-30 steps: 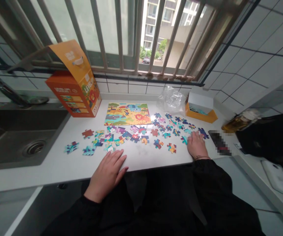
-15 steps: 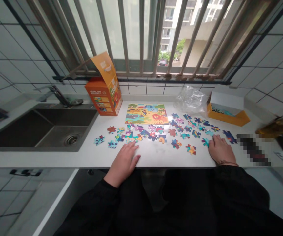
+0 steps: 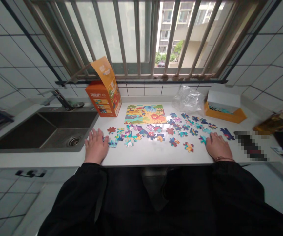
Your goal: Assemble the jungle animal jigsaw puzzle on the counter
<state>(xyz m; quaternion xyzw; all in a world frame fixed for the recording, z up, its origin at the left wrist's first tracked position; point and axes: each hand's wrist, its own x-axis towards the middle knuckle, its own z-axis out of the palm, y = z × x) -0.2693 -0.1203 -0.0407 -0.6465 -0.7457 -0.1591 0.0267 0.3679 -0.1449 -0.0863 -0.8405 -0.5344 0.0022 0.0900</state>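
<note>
My left hand [image 3: 96, 146] lies flat on the white counter [image 3: 146, 154], fingers spread, its fingertips beside a teal jigsaw piece [image 3: 112, 144]. My right hand [image 3: 217, 146] rests flat further along, its fingers touching or nearly touching a teal piece [image 3: 202, 140]. Several loose, colourful jigsaw pieces [image 3: 171, 131] lie scattered between my hands. Behind them lies a rectangular animal-scene puzzle [image 3: 145, 114] in yellow, green and orange. Neither hand holds anything I can see.
An orange puzzle box [image 3: 104, 98] with a raised flap stands at the back, left of the puzzle. A crumpled plastic bag [image 3: 187, 100] and an orange-and-white box tray [image 3: 225, 111] lie behind the pieces. A steel sink [image 3: 57, 131] lies left; a pixelated object [image 3: 250, 146] lies right.
My left hand has moved left to the far-left end of the pieces, next to the sink. My right hand has barely shifted. The view has shifted slightly.
</note>
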